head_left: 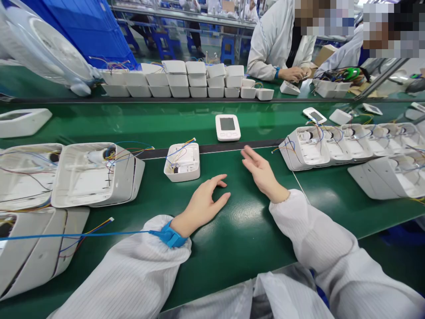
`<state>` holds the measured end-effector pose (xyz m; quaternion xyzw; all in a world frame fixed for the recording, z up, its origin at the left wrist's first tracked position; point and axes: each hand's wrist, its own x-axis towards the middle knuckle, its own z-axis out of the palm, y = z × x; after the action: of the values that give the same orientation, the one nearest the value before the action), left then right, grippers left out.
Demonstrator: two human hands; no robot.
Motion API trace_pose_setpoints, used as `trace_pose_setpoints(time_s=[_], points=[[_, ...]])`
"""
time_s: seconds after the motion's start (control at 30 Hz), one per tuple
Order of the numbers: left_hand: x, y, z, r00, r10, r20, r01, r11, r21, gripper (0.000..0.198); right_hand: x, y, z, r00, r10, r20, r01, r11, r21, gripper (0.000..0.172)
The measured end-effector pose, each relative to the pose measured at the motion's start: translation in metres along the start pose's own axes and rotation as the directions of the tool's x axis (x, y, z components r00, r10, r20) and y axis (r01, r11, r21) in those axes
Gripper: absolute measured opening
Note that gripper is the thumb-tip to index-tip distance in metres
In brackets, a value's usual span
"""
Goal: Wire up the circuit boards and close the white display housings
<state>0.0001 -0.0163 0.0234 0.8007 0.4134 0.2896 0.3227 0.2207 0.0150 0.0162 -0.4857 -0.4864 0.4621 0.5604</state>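
Note:
My left hand (207,201) hovers over the green table with its fingers apart and nothing in it. A blue wrist strap (171,235) with a cord circles that wrist. Just beyond it sits a small white housing (182,164), open side up, with thin coloured wires and parts inside. My right hand (260,170) is held with fingers stretched out, also holding nothing. Past its fingertips lies a white device with a grey screen (227,127), face up on the green strip behind the table's dark edge. Neither hand appears to touch either thing.
White housings with wires stand in stacks at left (88,177) and in rows at right (312,148). More white housings (179,79) line the far ledge beside a fan (46,40). Across the line, a person's hands (294,74) work on a white part.

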Motion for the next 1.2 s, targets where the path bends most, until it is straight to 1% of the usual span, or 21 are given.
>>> trace_pose_setpoints(time_s=[0.07,0.1,0.17,0.23,0.3,0.37,0.47,0.53,0.6,0.77,1.03,1.13,1.2], points=[[0.001,-0.002,0.000,1.000,0.025,0.006,-0.025,1.000,0.017,0.040,-0.003,0.003,0.002,0.996,0.007,0.090,0.009,0.984,-0.181,0.035],[0.001,-0.002,0.000,0.999,0.038,0.013,-0.038,0.999,0.025,0.037,-0.004,0.004,0.003,0.992,-0.011,0.126,0.047,0.957,-0.285,0.027],[0.001,-0.003,0.001,0.999,0.048,0.023,-0.049,0.998,0.035,0.034,-0.007,0.004,0.005,0.971,-0.102,0.214,0.191,0.872,-0.450,0.018],[0.001,-0.002,0.002,0.999,0.025,0.021,-0.026,0.999,0.027,0.037,-0.010,0.003,0.005,0.927,-0.177,0.331,0.336,0.784,-0.521,0.017],[0.001,0.000,0.001,0.999,-0.032,-0.009,0.032,0.999,0.010,0.045,-0.011,0.001,0.006,0.894,-0.208,0.396,0.407,0.747,-0.525,0.017],[0.002,0.000,-0.001,0.991,-0.119,-0.068,0.120,0.993,0.008,0.057,-0.011,-0.001,0.005,0.886,-0.215,0.410,0.422,0.742,-0.521,0.016],[0.006,-0.003,-0.011,0.953,-0.248,-0.175,0.265,0.961,0.079,0.076,-0.011,-0.001,0.004,0.887,-0.215,0.410,0.421,0.741,-0.523,0.014],[0.010,-0.006,-0.017,0.928,-0.306,-0.212,0.339,0.931,0.138,0.078,-0.011,-0.001,0.004,0.885,-0.212,0.414,0.424,0.734,-0.531,0.013],[0.013,-0.009,-0.021,0.914,-0.339,-0.223,0.378,0.911,0.163,0.074,-0.011,0.000,0.004,0.882,-0.213,0.421,0.431,0.726,-0.536,0.013],[0.014,-0.011,-0.020,0.915,-0.333,-0.226,0.372,0.914,0.159,0.074,-0.011,0.001,0.004,0.876,-0.229,0.424,0.448,0.713,-0.540,0.013],[0.013,-0.011,-0.020,0.924,-0.311,-0.220,0.346,0.927,0.142,0.071,-0.011,-0.001,0.004,0.878,-0.216,0.427,0.442,0.708,-0.551,0.013],[0.012,-0.011,-0.021,0.932,-0.291,-0.216,0.323,0.938,0.129,0.066,-0.012,-0.002,0.005,0.875,-0.219,0.432,0.448,0.705,-0.550,0.013],[0.012,-0.010,-0.021,0.939,-0.274,-0.209,0.302,0.947,0.112,0.058,-0.012,-0.003,0.006,0.878,-0.213,0.428,0.438,0.718,-0.541,0.013]])
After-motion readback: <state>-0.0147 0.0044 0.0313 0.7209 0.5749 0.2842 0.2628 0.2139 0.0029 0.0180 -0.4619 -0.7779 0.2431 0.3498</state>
